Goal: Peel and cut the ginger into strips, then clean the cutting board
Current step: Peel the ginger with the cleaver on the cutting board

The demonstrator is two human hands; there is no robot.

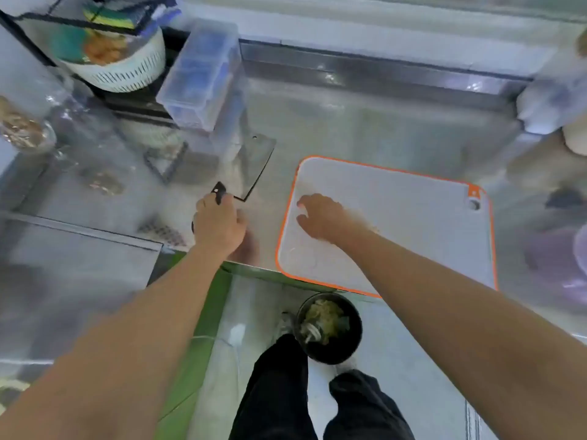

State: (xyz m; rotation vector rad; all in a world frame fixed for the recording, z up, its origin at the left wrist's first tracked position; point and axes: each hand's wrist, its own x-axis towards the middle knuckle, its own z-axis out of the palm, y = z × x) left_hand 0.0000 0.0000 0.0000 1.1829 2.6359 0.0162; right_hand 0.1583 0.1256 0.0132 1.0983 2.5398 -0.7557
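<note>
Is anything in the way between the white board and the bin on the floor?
No, nothing visible. The board lies at the counter's front edge, and the bin stands right below it. The right hand rests on the board; the left hand grips the knife off to the side.

A steel tabletop (381,122) is reflecting soft light; a black bin (351,350) is sitting on the pale floor (400,363)
</note>
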